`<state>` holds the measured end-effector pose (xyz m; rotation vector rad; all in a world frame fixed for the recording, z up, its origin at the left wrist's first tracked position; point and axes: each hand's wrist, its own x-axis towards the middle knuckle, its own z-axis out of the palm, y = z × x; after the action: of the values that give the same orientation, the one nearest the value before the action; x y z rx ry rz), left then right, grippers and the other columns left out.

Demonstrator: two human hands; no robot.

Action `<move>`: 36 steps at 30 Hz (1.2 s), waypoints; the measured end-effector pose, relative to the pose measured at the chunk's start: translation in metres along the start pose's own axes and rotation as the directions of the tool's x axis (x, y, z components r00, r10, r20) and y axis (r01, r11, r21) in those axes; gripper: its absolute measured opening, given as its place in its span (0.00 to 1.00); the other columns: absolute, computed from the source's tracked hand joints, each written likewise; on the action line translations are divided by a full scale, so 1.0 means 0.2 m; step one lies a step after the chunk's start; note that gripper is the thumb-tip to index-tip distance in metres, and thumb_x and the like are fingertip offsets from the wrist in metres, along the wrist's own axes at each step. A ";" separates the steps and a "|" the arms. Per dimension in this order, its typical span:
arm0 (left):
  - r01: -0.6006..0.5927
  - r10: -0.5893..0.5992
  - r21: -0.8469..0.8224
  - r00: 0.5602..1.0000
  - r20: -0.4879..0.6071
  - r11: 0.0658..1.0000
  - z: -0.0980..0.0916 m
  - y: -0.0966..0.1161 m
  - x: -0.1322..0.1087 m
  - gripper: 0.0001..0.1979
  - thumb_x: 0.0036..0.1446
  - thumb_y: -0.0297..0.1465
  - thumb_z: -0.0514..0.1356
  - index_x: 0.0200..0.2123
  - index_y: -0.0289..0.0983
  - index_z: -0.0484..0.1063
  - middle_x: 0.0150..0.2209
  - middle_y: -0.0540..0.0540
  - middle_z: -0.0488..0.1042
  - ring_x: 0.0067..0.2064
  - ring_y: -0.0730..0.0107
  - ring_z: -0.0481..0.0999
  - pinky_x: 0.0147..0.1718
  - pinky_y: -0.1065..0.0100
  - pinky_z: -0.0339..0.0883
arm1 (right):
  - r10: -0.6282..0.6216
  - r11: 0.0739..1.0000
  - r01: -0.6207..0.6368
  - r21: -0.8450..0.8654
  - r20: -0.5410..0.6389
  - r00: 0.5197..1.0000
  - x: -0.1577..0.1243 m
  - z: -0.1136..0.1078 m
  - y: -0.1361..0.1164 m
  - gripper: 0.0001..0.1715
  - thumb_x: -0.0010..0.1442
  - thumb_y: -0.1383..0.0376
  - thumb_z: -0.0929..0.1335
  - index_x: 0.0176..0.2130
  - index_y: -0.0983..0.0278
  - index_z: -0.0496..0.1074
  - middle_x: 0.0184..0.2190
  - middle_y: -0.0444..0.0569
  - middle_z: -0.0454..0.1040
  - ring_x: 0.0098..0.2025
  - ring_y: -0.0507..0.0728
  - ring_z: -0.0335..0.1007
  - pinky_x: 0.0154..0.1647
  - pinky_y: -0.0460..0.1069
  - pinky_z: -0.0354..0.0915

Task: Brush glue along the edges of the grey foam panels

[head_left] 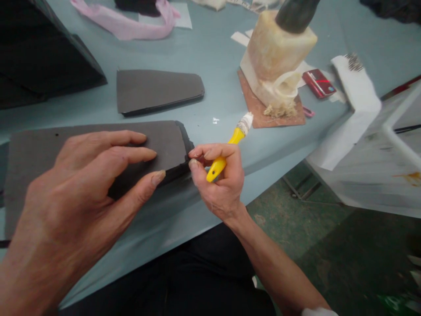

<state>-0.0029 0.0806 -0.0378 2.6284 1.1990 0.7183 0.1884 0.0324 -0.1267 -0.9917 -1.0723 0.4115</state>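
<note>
A dark grey foam sheet (39, 149) lies on the pale blue table (217, 87) near its front edge. My left hand (88, 188) rests flat on the sheet with its fingers stretched out, pressing it down. My right hand (219, 175) is closed round a yellow-handled brush (230, 147), whose glue-caked bristles point up and away. The thumb and forefinger of that hand pinch the sheet's right-hand corner. A second grey foam piece (158, 90) lies farther back on the table.
A glue-crusted tub (279, 57) stands on a brown board (272, 116) at the back right, with a red phone-like object (319, 82) beside it. Pink fabric (131, 24) and black material (39, 57) lie at the back left. A white stand (378, 145) is right of the table.
</note>
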 end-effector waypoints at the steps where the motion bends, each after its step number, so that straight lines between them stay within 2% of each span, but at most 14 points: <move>1: -0.002 0.002 -0.002 1.000 0.001 1.000 0.00 0.01 0.00 0.13 0.70 0.44 0.63 0.52 0.47 0.80 0.59 0.44 0.81 0.63 0.47 0.79 0.64 0.45 0.71 | 0.012 1.000 -0.012 0.000 -0.001 1.000 0.00 0.00 -0.01 0.14 0.65 0.71 0.74 0.45 0.57 0.68 0.42 0.43 0.80 0.45 0.51 0.82 0.46 0.49 0.80; 6: -0.005 0.005 -0.004 1.000 0.004 1.000 0.00 0.02 0.01 0.13 0.70 0.44 0.62 0.51 0.46 0.80 0.59 0.43 0.81 0.63 0.47 0.79 0.63 0.46 0.71 | 0.079 0.997 -0.079 0.016 -0.014 0.997 0.01 0.01 -0.02 0.14 0.66 0.69 0.73 0.46 0.57 0.66 0.41 0.43 0.79 0.44 0.51 0.81 0.46 0.49 0.80; 17: -0.040 0.040 0.002 0.999 -0.003 0.999 0.00 -0.05 0.00 0.13 0.69 0.44 0.63 0.51 0.48 0.81 0.58 0.46 0.82 0.62 0.50 0.81 0.64 0.49 0.71 | 0.100 0.995 -0.100 0.016 -0.004 0.995 0.02 0.01 -0.03 0.12 0.68 0.68 0.71 0.46 0.57 0.65 0.38 0.41 0.78 0.40 0.49 0.80 0.46 0.49 0.79; 19: -0.035 0.035 -0.003 0.999 -0.002 0.999 0.01 -0.05 0.00 0.13 0.69 0.45 0.63 0.50 0.48 0.81 0.58 0.46 0.82 0.61 0.49 0.81 0.64 0.48 0.72 | 0.083 0.996 -0.083 -0.018 -0.009 0.997 0.01 0.01 -0.03 0.13 0.67 0.68 0.72 0.46 0.57 0.65 0.40 0.42 0.79 0.42 0.50 0.81 0.46 0.50 0.80; 22: -0.020 0.020 -0.013 1.000 0.006 1.000 0.00 -0.03 0.00 0.13 0.69 0.44 0.62 0.50 0.48 0.80 0.58 0.45 0.82 0.62 0.49 0.80 0.64 0.46 0.72 | -0.007 0.995 0.006 -0.098 -0.010 1.000 0.00 0.00 -0.04 0.14 0.66 0.69 0.73 0.46 0.57 0.66 0.44 0.45 0.80 0.44 0.52 0.81 0.47 0.51 0.80; 25: -0.006 0.006 -0.012 1.000 0.003 1.000 0.00 0.00 0.01 0.12 0.70 0.43 0.62 0.50 0.47 0.80 0.58 0.44 0.82 0.62 0.48 0.80 0.64 0.45 0.71 | -0.074 0.986 0.072 -0.150 -0.006 0.997 0.00 0.00 -0.05 0.14 0.65 0.70 0.74 0.45 0.57 0.67 0.44 0.45 0.80 0.45 0.53 0.82 0.49 0.52 0.81; 30: 0.004 -0.004 -0.017 1.000 0.007 1.000 0.00 0.03 0.02 0.14 0.72 0.45 0.59 0.49 0.45 0.79 0.57 0.42 0.82 0.62 0.46 0.79 0.61 0.43 0.71 | 0.094 0.994 -0.098 -0.048 -0.066 0.993 0.01 0.03 -0.09 0.14 0.65 0.69 0.74 0.45 0.57 0.66 0.42 0.44 0.80 0.40 0.50 0.82 0.43 0.48 0.81; 36: 0.016 -0.016 -0.013 1.000 -0.003 1.000 0.00 0.03 0.02 0.16 0.72 0.47 0.58 0.49 0.46 0.79 0.58 0.42 0.82 0.62 0.44 0.79 0.57 0.43 0.73 | 0.215 0.977 -0.214 0.023 -0.096 0.972 0.05 0.05 -0.12 0.13 0.65 0.68 0.74 0.43 0.58 0.66 0.37 0.41 0.80 0.33 0.47 0.77 0.37 0.45 0.78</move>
<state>0.0025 0.0789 -0.0337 2.6053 1.2107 0.7253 0.1797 0.0321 -0.0996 -1.1104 -0.8760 0.5395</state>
